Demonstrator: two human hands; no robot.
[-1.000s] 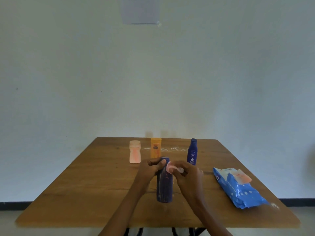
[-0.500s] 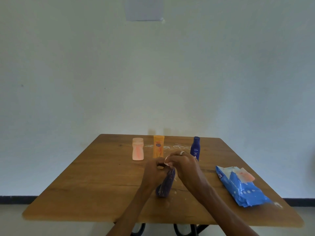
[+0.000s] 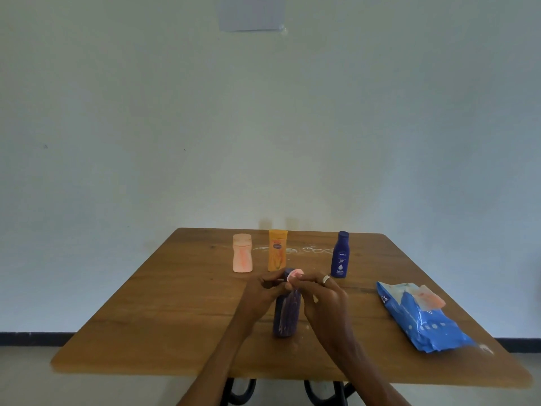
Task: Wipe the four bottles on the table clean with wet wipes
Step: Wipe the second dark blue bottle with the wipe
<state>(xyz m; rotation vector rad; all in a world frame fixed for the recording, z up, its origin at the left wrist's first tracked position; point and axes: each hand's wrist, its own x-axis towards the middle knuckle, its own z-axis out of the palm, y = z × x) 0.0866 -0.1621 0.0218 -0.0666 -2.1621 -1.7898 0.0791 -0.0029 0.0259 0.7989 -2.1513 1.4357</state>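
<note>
A wooden table (image 3: 175, 303) fills the lower half of the view, set against a pale wall (image 3: 263, 127). On its right side lies a blue pack of wet wipes (image 3: 421, 320), long axis running from far left to near right, with a loose flap at its far end.

Near the table's middle stands a dark purple bottle (image 3: 287, 315), base on the wood, long axis close to upright and leaning a little, top pointing up and away. The left hand (image 3: 263, 294) is wrapped around its upper part from the left. The right hand (image 3: 325, 300), a ring on one finger, is closed on a small pale wet wipe (image 3: 294, 275) pressed to the bottle's top.

Along the far edge three more bottles stand upright, caps up: a dark blue bottle (image 3: 340, 254) at right, an orange bottle (image 3: 277, 250) in the centre, a pink bottle (image 3: 242, 253) just left of it. White smears (image 3: 310, 249) mark the wood between orange and blue.
</note>
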